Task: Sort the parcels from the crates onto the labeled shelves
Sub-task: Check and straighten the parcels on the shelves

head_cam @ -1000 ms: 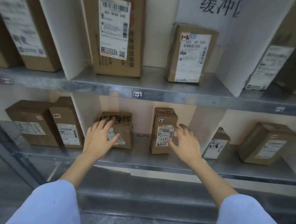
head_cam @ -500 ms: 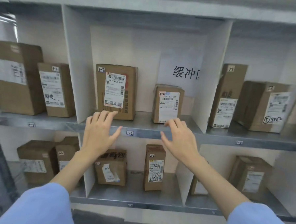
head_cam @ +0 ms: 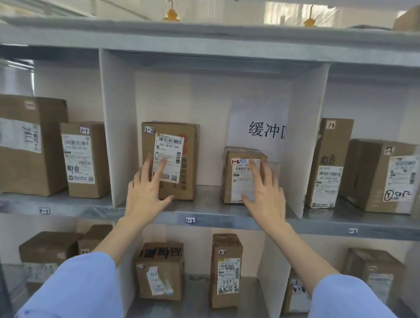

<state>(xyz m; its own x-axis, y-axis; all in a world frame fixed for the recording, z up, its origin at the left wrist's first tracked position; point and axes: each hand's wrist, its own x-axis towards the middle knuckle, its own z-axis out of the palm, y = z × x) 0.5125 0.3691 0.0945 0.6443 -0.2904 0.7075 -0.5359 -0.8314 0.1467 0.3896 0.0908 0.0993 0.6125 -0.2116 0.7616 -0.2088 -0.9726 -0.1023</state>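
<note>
Head view. Metal rack (head_cam: 322, 226), two levels showing, each split into bays by white dividers (head_cam: 113, 129). No crates in frame.

Upper level, by bay:
- Left, tagged 1-1: large box (head_cam: 24, 146) with a narrower box (head_cam: 83, 159) just beside it.
- Right, tagged 1-3: slim upright box (head_cam: 329, 165) with a wide box (head_cam: 383, 177) next to it.
- Middle: tall parcel (head_cam: 186, 172) at the left, small parcel (head_cam: 236, 184) at the right. They stand apart, both upright, both hand-marked 1-2, which matches the shelf tag (head_cam: 190, 220) below them. A paper sign (head_cam: 256, 129) hangs on the back wall behind the small parcel.

Lower level: more boxes, including a squat box (head_cam: 159, 270) and a narrow box (head_cam: 226, 269) in the middle bay.

Hands: the left hand (head_cam: 145, 192) is spread, fingers straight, over the front of the tall parcel with the forefinger across its label. It grips nothing. The right hand (head_cam: 265, 195) is spread the same way over the front of the small parcel and holds nothing. Cannot tell whether either hand is touching or only hovering.

Handling (judgement): both are stiff cardboard. The small parcel is probably light, and its glossy wrap looks creased and may be slick. Best taken by opposite side faces, not by the label. The tall parcel could tip if pushed high, so press low or steady it at both sides.
</note>
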